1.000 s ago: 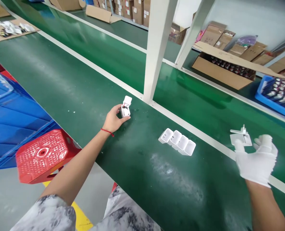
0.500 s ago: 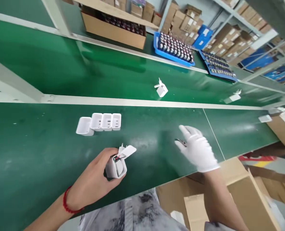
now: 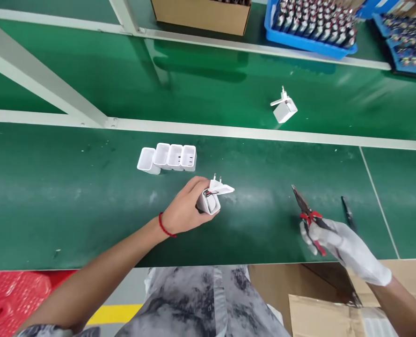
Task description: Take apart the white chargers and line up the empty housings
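My left hand is bare and wrapped round a white plug-in charger housing, tilted above the green bench. Its lid with two plug pins hangs open at the top, and thin red and black wires show inside. My right hand, in a white glove, grips red-and-black long-nose pliers, their jaws pointing up and away from me. Just right of the pliers a dark slender tool lies on the bench. Several empty white housings stand in a row beyond my left hand.
Another white charger with its lid open sits beyond the white rail. On the upper shelf are a cardboard box and a blue tray of small parts. Cardboard boxes stand below the bench edge; a red stool is at lower left.
My right hand now holds the red-handled pliers; half a second ago it was over the bench with a small dark object at its fingers. The left hand keeps the charger. The camera view has shifted.
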Tool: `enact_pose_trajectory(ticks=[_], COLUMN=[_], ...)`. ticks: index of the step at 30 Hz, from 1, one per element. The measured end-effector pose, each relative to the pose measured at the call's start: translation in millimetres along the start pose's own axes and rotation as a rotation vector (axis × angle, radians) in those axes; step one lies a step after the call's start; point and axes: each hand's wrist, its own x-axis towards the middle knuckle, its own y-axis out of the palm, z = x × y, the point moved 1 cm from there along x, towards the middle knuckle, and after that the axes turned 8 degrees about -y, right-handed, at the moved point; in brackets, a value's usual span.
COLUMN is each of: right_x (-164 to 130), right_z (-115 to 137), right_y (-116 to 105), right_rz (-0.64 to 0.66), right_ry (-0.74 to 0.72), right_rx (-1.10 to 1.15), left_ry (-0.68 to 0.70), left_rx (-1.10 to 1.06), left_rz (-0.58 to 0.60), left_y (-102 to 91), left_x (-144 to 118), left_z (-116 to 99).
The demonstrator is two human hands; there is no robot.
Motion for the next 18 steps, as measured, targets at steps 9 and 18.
enact_pose_trajectory(ticks=[9,18], right_x=[17,26], right_z=[43,67], right_y=[70,87], right_rz=[0.367,-0.073], right_ry=[-0.126,-0.600], right_rx=[0.406,-0.880], left_ry=[0.098,0.069], left_rx=[-0.151,0.005], left_rz=[-0.045,-0.068], left_y=[0.3,-2.3], left_x=[0,5], left_z=[11,10])
